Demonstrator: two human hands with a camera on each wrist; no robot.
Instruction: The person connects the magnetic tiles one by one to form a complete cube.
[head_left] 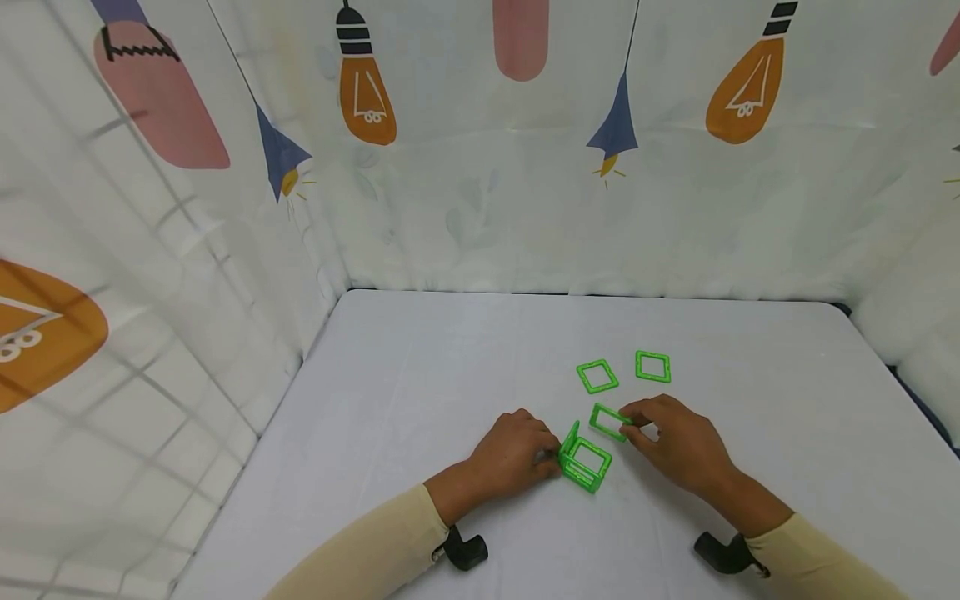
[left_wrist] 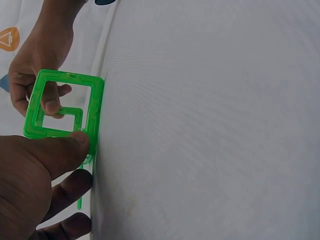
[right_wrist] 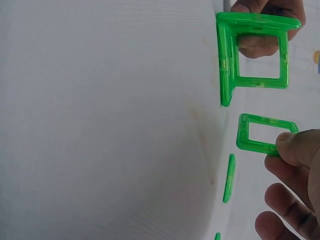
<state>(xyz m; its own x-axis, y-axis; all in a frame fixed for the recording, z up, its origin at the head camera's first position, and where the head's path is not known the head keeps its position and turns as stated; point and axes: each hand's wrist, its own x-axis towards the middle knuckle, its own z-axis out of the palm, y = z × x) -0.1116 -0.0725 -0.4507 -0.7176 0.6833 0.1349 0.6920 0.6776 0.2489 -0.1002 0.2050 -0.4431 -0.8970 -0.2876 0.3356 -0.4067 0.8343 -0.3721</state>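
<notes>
A small structure of green square frame tiles (head_left: 586, 463) stands on the grey table, one tile flat and at least one upright. My left hand (head_left: 550, 463) pinches its upright tile at the left side; in the left wrist view the thumb (left_wrist: 60, 152) presses that tile (left_wrist: 65, 104). My right hand (head_left: 628, 426) pinches a separate green square tile (head_left: 609, 421) and holds it tilted just above and behind the structure. From the right wrist, this held tile (right_wrist: 264, 133) hangs a short gap away from the structure (right_wrist: 254, 56).
Two loose green square tiles (head_left: 597, 376) (head_left: 652, 367) lie flat behind the hands. The table (head_left: 420, 400) is boxed in by cloth walls printed with light bulbs at the left, back and right. Black camera mounts (head_left: 465, 551) sit on both wrists.
</notes>
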